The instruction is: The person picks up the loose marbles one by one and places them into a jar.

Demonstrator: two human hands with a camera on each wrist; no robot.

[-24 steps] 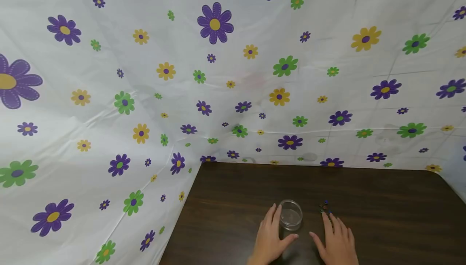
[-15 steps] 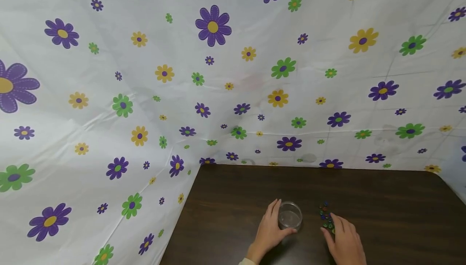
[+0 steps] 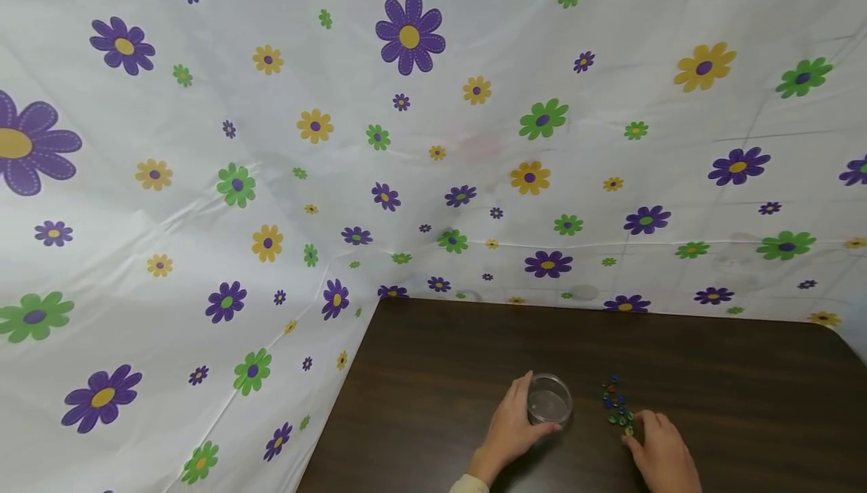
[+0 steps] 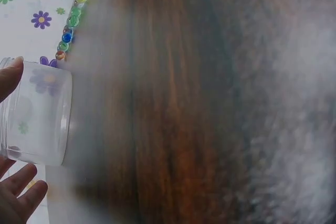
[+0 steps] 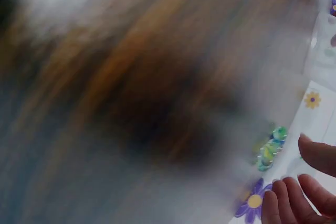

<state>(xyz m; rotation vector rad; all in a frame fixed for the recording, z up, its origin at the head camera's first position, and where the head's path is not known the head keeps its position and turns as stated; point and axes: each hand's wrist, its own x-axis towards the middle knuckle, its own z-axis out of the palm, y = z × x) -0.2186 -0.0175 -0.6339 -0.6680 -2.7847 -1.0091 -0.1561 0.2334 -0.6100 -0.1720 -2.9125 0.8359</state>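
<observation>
A clear round jar (image 3: 549,405) stands on the dark table, and my left hand (image 3: 508,427) holds it from the left side, thumb in front and fingers behind. The left wrist view has the jar (image 4: 44,114) with the thumb at its rim and fingers along its other side. To its right lies a loose line of several glass marbles (image 3: 620,419) in green, blue, orange and yellow. My right hand (image 3: 664,454) hovers at the near end of that line, fingertips right by a yellow-green marble. Thumb and fingers stand apart in the right wrist view, beside the marbles (image 5: 271,148).
The dark wooden table (image 3: 433,372) reaches back to a white sheet (image 3: 460,49) printed with purple, green and yellow flowers. That sheet also hangs along the table's left side.
My left hand has closed in around the jar from beside it. The right hand has drawn back toward me and to the right, uncovering more marbles.
</observation>
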